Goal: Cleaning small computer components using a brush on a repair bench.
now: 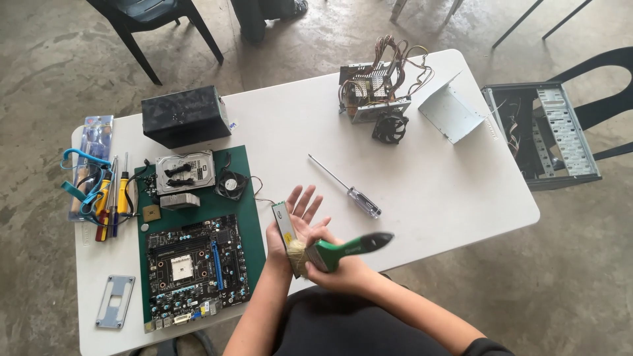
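Left hand (295,221) lies palm up, fingers spread, a memory module (285,229) on edge across it. Right hand (343,269), at 4 o'clock, grips a green-handled paintbrush (343,249), bristles apparently touching the module. A screwdriver (346,188) lies at 1 o'clock.

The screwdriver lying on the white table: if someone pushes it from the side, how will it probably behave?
The screwdriver would probably roll, since its thin metal shaft and clear handle look round and it lies flat on the smooth table. It looks stiff and light. The thicker handle might make it swing in a curve rather than roll straight.
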